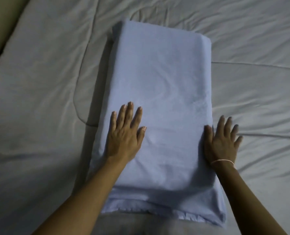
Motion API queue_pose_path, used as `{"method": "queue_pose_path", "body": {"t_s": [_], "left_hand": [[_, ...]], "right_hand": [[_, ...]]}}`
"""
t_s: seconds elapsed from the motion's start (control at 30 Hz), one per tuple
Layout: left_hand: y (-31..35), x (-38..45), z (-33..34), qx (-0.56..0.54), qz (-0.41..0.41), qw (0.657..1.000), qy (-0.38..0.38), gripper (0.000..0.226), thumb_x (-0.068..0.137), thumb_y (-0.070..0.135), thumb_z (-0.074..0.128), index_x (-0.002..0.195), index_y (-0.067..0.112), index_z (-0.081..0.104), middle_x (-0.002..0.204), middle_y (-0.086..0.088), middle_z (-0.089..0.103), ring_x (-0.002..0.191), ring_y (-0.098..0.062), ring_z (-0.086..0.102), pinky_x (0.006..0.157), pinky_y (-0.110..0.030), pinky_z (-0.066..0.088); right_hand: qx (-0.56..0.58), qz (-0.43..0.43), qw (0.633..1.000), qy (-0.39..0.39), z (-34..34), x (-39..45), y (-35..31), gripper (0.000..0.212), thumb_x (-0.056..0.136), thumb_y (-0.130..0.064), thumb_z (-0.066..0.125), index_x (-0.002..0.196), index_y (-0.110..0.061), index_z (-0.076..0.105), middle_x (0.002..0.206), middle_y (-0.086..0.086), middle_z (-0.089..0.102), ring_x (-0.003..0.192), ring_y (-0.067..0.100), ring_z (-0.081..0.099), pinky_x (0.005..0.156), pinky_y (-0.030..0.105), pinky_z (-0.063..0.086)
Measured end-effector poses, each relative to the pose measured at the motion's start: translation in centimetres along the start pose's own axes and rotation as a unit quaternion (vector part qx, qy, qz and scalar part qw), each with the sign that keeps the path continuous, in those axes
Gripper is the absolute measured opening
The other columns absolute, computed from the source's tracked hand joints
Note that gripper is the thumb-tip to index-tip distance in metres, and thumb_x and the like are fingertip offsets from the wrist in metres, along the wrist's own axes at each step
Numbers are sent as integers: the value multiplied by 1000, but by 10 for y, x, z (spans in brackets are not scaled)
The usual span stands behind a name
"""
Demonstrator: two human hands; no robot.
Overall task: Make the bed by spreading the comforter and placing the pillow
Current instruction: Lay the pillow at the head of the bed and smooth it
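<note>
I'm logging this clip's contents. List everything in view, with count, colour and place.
pillow: one, light blue, lying lengthwise at centre on the comforter.
comforter: one, pale grey, wrinkled, spread under the pillow across most of the view.
beige surface: one strip, top left corner, beyond the comforter's edge.
wrist band: one, thin, pale, on the right wrist.
left hand: flat on the pillow's left part.
right hand: flat, fingers spread, at the pillow's right edge.
</note>
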State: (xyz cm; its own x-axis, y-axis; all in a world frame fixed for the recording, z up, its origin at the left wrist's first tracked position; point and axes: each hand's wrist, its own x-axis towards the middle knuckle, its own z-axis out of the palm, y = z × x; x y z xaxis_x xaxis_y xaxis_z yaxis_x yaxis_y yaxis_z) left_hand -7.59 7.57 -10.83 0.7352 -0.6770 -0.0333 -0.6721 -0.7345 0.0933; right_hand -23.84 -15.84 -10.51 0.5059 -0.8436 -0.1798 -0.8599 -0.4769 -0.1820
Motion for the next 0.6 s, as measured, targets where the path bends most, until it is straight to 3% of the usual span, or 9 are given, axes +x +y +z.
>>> {"method": "queue_pose_path", "body": {"t_s": [0.17, 0.27, 0.33, 0.4, 0.6], "left_hand": [[-3, -2, 0, -1, 0, 1000, -16, 61, 97, 47, 26, 151, 21, 15, 159, -8, 11, 146, -26, 10, 117, -50, 12], [-5, 1, 0, -11, -9, 1000, -25, 61, 96, 49, 21, 151, 22, 15, 159, -7, 12, 146, -26, 11, 117, -50, 12], [-7, 0, 0, -16, -9, 999, -27, 61, 96, 49, 19, 151, 23, 17, 159, -6, 13, 146, -26, 14, 117, -50, 13], [-10, 0, 1, -28, -6, 999, -21, 61, 95, 48, 24, 150, 25, 19, 158, -4, 15, 145, -24, 16, 117, -50, 15], [-11, 0, 5, -61, -11, 998, 6, 61, 92, 47, 34, 148, 23, 29, 157, -5, 23, 143, -24, 25, 113, -51, 23]], "right_hand": [[4, -199, 979, 49, -5, 33, -88, 69, 95, -54, 14, 151, -14, 20, 158, 12, 16, 146, 36, 13, 116, 55, 14], [-28, -338, 941, 2, 10, 46, -151, 64, 95, -56, 9, 151, -25, 15, 160, 6, 9, 148, 30, 6, 118, 50, 5], [-45, -373, 927, -13, 18, 64, -166, 60, 96, -57, 16, 151, -34, 9, 161, 0, 4, 149, 23, 0, 119, 47, 0], [-38, -330, 943, -6, 17, 101, -161, 59, 97, -57, 21, 151, -36, 9, 161, -1, 5, 149, 21, 1, 119, 46, -1], [-39, -89, 995, 10, -24, 212, -109, 62, 97, -54, 20, 152, -27, 11, 160, 8, 10, 147, 32, 6, 118, 53, 5]]}}
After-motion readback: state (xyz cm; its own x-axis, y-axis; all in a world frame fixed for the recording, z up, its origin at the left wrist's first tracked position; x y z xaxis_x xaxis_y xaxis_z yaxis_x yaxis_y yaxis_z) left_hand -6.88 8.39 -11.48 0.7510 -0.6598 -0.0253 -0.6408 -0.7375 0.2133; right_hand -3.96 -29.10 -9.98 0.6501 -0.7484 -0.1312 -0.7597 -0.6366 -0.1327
